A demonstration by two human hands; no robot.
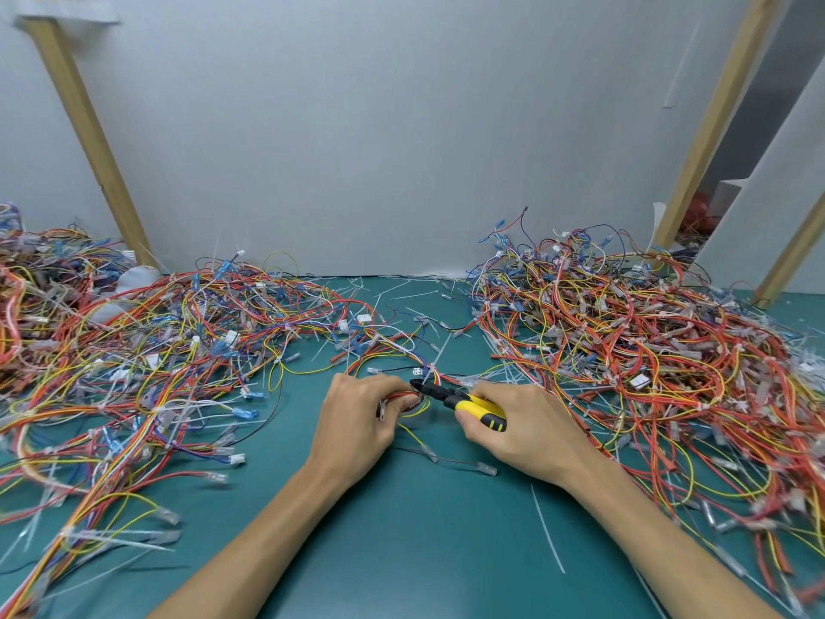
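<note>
plain grey wall (402, 127), two slanted wooden posts (85, 127), teal tabletop (424, 551).

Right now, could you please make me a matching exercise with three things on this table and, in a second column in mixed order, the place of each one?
Things
1. cutters
2. small wire bundle
3. loose white cable tie

Places
A. gripped by the left hand
B. lying flat on the green mat, nearer to the person than both hands
C. gripped by the right hand

Right pairs: 1-C, 2-A, 3-B.
</note>
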